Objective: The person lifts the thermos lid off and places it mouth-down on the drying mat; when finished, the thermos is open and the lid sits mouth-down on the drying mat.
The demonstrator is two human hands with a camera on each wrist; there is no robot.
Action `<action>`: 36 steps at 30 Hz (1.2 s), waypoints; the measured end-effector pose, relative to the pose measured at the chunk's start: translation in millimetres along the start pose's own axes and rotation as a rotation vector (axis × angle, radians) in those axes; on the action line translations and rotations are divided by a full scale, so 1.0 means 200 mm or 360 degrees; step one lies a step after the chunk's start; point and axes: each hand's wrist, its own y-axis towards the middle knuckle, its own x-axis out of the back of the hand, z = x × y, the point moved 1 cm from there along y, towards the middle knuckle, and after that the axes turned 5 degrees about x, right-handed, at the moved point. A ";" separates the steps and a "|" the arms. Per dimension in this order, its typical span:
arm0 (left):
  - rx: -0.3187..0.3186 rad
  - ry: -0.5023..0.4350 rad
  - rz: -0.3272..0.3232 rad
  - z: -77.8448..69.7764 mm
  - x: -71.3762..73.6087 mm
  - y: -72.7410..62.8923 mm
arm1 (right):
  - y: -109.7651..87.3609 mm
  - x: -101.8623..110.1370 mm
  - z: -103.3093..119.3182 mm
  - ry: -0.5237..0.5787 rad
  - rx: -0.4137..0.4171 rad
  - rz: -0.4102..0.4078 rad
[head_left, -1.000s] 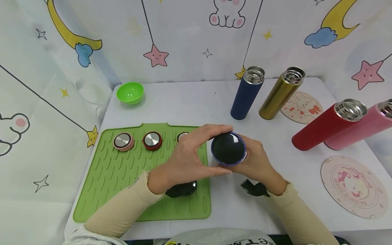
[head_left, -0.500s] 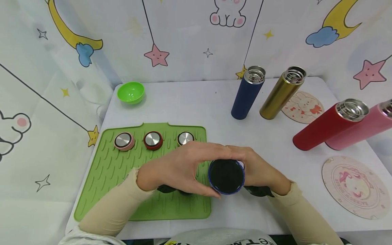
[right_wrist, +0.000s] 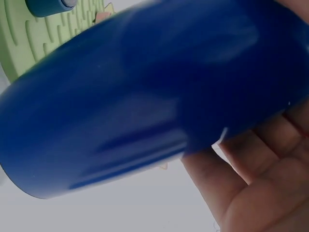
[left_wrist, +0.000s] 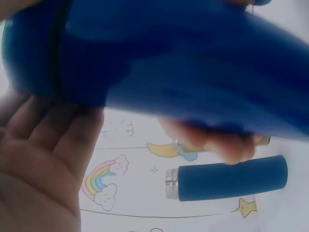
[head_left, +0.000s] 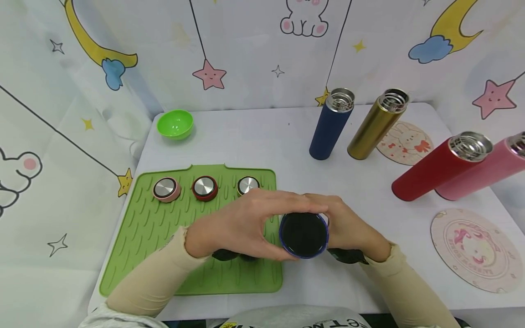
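Note:
A shiny blue thermos bottle (head_left: 304, 235) is held in both hands over the table, its dark round top facing the head camera. My left hand (head_left: 246, 223) grips the top end from the left; in the left wrist view its fingers (left_wrist: 72, 140) curl round the cap, past a dark seam. Lower down, my right hand (head_left: 354, 225) holds the body, and the right wrist view shows its fingers (right_wrist: 212, 179) wrapped against the blue side. The base of the bottle is hidden in the head view.
On a green mat (head_left: 143, 259) at left lie a pink cap (head_left: 166, 189), a red cap (head_left: 204, 188), a gold-rimmed cap (head_left: 248, 183) and a blue cap (right_wrist: 50, 7). Uncapped navy (head_left: 331, 125), gold (head_left: 377, 125), red (head_left: 439, 168) and pink (head_left: 484, 168) bottles stand right. A green bowl (head_left: 175, 125) sits behind.
Both hands and the blue thermos bottle came nearer the body during the first half second, uncovering the gold-rimmed cap. Since then they have barely moved.

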 end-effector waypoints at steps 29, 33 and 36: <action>0.0294 0.0165 -0.0827 -0.01 -0.09 0.01 | 0.03 -0.06 -0.01 -0.0573 -0.0002 -0.0734; 0.0300 0.0166 -0.0834 -0.01 -0.10 0.01 | 0.03 -0.07 -0.02 -0.0575 0.0018 -0.0744; 0.0307 0.0170 -0.0834 -0.02 -0.09 0.01 | 0.02 -0.07 -0.02 -0.0559 0.0021 -0.0744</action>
